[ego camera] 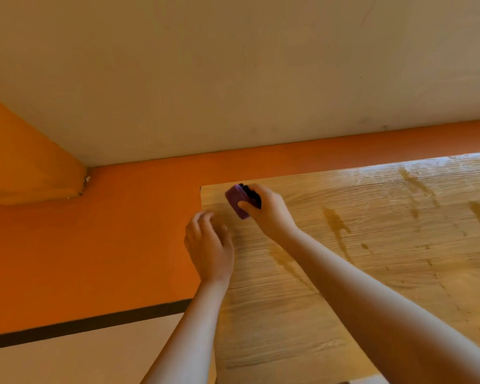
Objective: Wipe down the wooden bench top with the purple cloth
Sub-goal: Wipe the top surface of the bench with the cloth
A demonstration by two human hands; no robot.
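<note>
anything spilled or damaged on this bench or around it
Yes. Brownish wet streaks run across the wooden bench top, right of the right hand holding the purple cloth. The left hand rests at the bench's left edge. The orange cushion has a torn corner.

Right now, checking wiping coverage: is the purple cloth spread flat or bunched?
Bunched: the purple cloth is a compact wad gripped in the right hand.

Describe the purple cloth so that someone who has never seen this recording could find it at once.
Start at the wooden bench top that fills the lower right of the view and go to its far left corner, by the orange wall. There the right hand grips the purple cloth, folded into a small pad. It is the only purple thing among orange and tan surfaces.
</note>
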